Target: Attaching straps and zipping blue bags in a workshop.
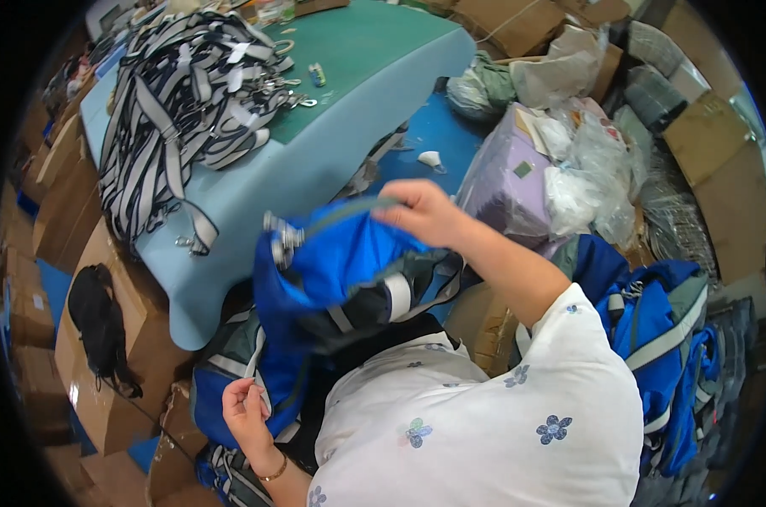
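Observation:
A blue and dark grey fabric bag (328, 279) with pale reflective bands hangs in front of my body. My right hand (421, 211) is closed on the grey edge of its opening, at the upper right. Metal clips (283, 241) show at the opening's left side. Lower left, my left hand (249, 414) pinches a pale strap (256, 363) next to a second blue and grey bag section (222, 384). Whether that section belongs to the same bag I cannot tell, since part of it is hidden behind the held one.
A table with a green top and pale blue cover (349, 101) stands ahead, bearing a heap of grey-and-black straps (180, 101) with metal hooks. Cardboard boxes (104, 355) line the left. A purple wrapped bundle (506, 182) and more blue bags (653, 321) lie at right.

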